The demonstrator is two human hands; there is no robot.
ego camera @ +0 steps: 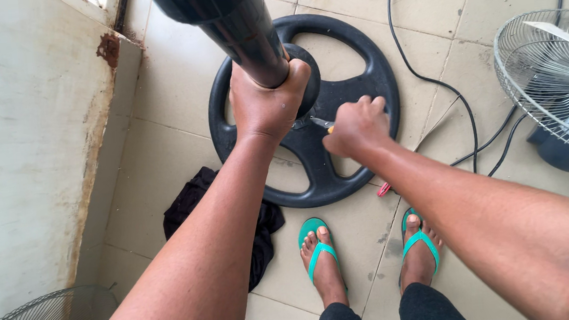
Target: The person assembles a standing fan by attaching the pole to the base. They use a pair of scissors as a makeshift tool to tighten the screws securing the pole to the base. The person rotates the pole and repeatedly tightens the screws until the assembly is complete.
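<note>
Hands first: our left hand [267,106] is wrapped tight around the lower end of the black fan pole [235,27], fingers fully clenched on it just above the hub, while our right hand [357,127] is closed around a small screwdriver [323,124] whose metal tip points in at the foot of the pole. The round black fan base [307,110] lies flat on the pale floor tiles [180,142], just ahead of our two feet in green flip-flops [316,243], with the pole rising from its centre toward us. We judge the pole rigid, smooth and fairly light, so a full-hand grip low down, where we have it, looks the steadiest hold. The spoked base looks like stiff moulded plastic, probably weighted, and best gripped by its rim or a spoke. A dark cloth [192,202] lies crumpled beside the base on the left, a black cable [428,79] trails across the tiles to the right, and wire fan grilles [552,81] sit at the right edge and lower left corner.
</note>
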